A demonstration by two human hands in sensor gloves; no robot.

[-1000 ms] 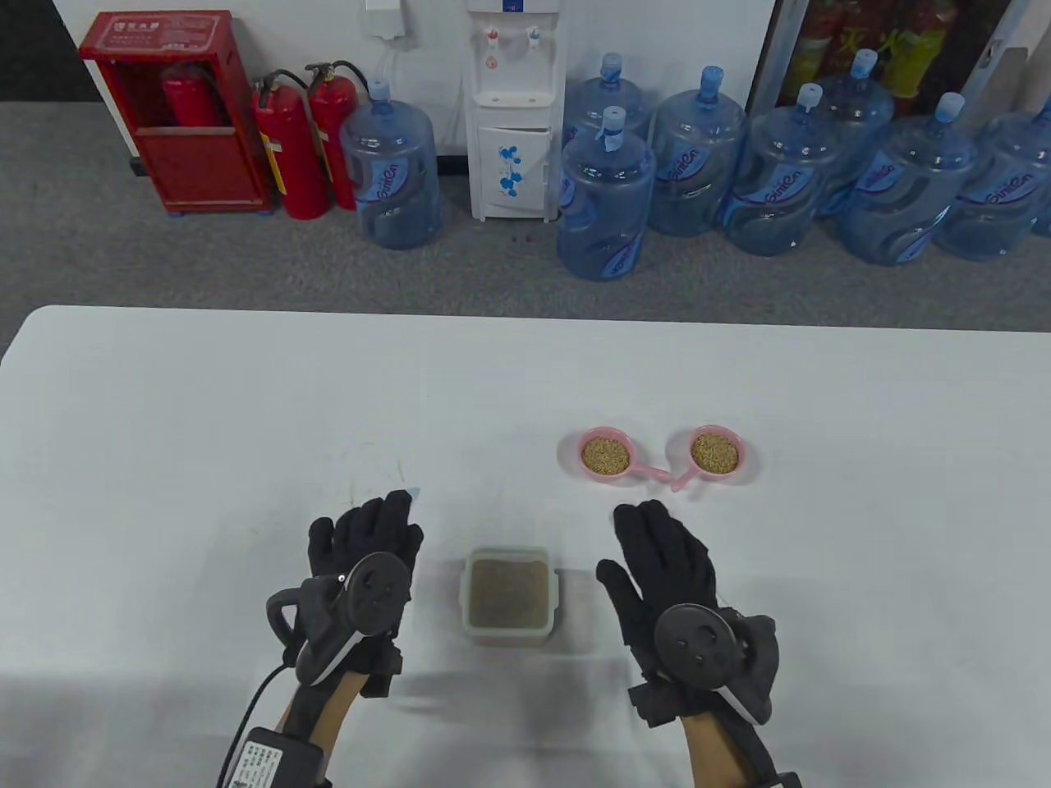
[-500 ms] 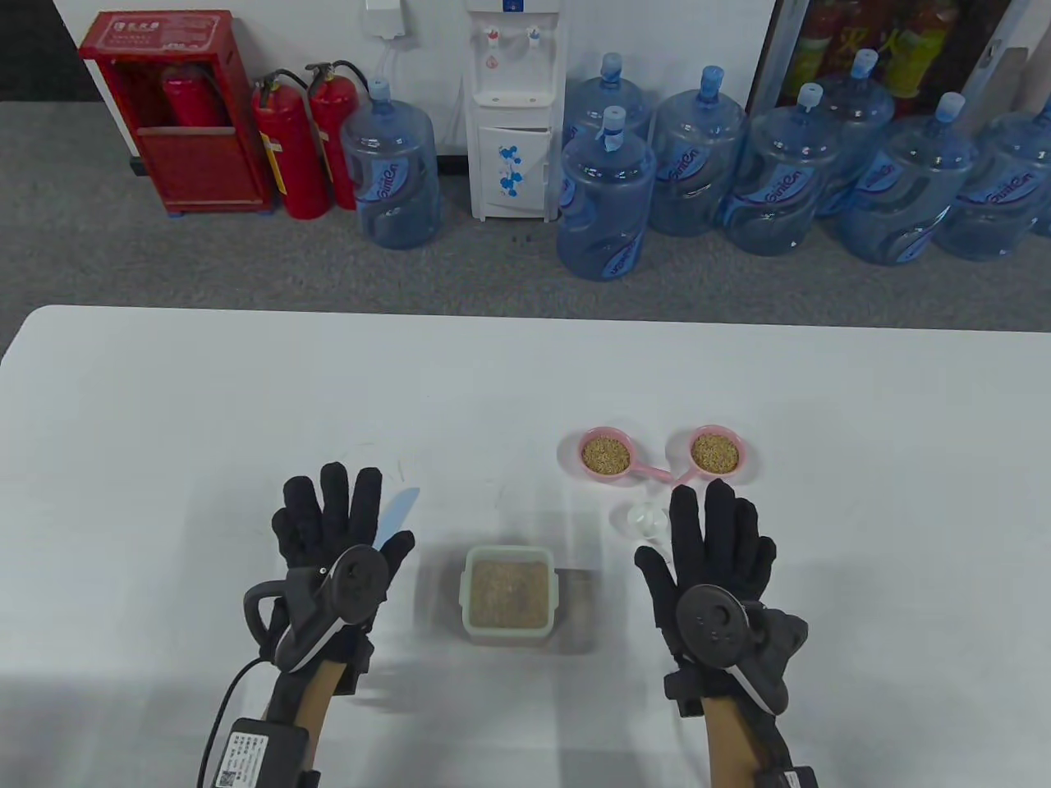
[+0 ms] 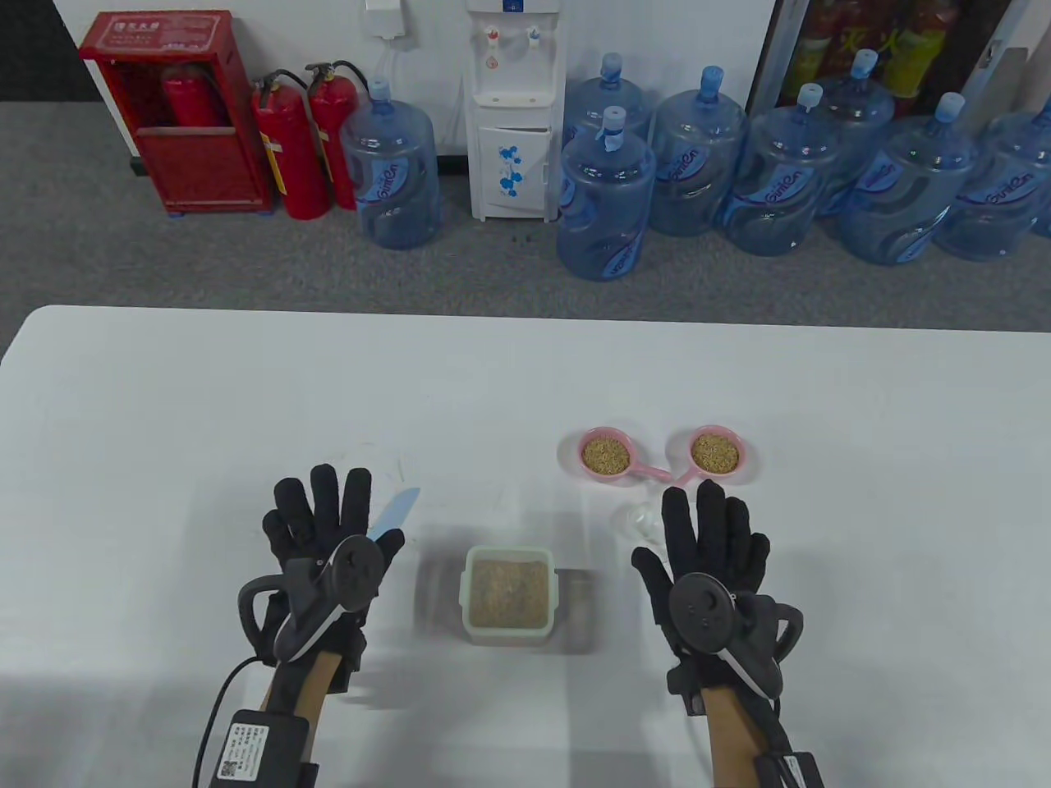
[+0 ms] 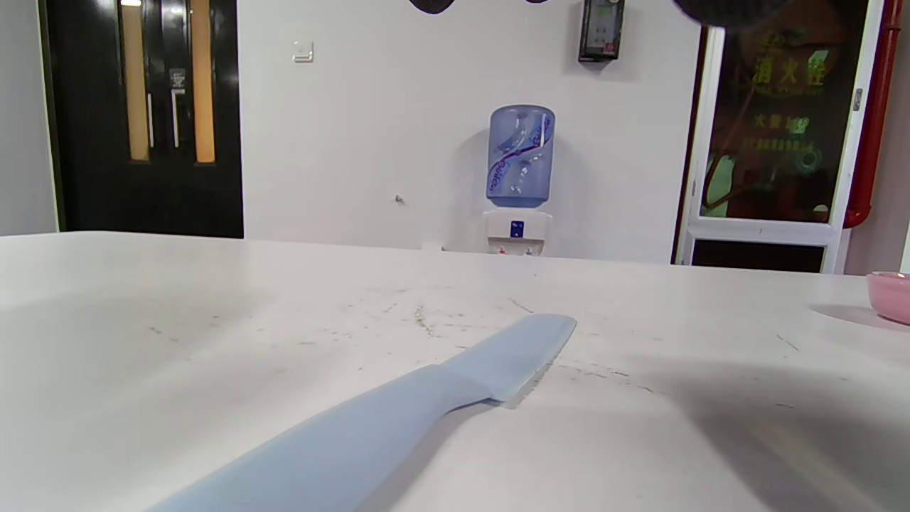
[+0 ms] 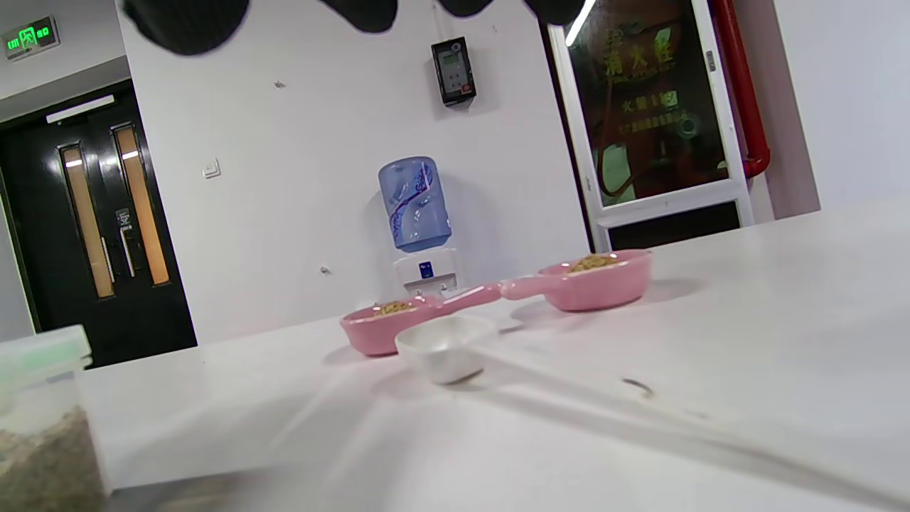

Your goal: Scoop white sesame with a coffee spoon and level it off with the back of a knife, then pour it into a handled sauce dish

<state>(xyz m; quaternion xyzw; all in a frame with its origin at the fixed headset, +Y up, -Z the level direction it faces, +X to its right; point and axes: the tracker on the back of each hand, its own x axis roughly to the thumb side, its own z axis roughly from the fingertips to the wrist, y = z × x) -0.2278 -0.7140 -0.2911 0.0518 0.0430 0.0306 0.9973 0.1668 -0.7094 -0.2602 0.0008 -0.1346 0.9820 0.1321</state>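
A square clear container of white sesame (image 3: 508,593) sits at the table's near middle. Two pink handled sauce dishes (image 3: 608,455) (image 3: 716,452), both holding sesame, stand behind it to the right, handles meeting. A pale blue knife (image 3: 398,508) (image 4: 398,412) lies flat under my left hand (image 3: 320,525), whose fingers are straight and spread above it. A white coffee spoon (image 3: 639,517) (image 5: 444,348) lies empty on the table beside my right hand (image 3: 710,525), also flat with straight fingers. Neither hand holds anything.
The white table (image 3: 246,394) stretches wide to the left and back. Beyond its far edge stand several blue water jugs (image 3: 608,205), a water dispenser (image 3: 513,107) and red fire extinguishers (image 3: 296,148) on the floor.
Both hands moved outward from the container and spread flat, the left uncovering the knife blade, the right uncovering the spoon bowl. The container and dishes stayed put.
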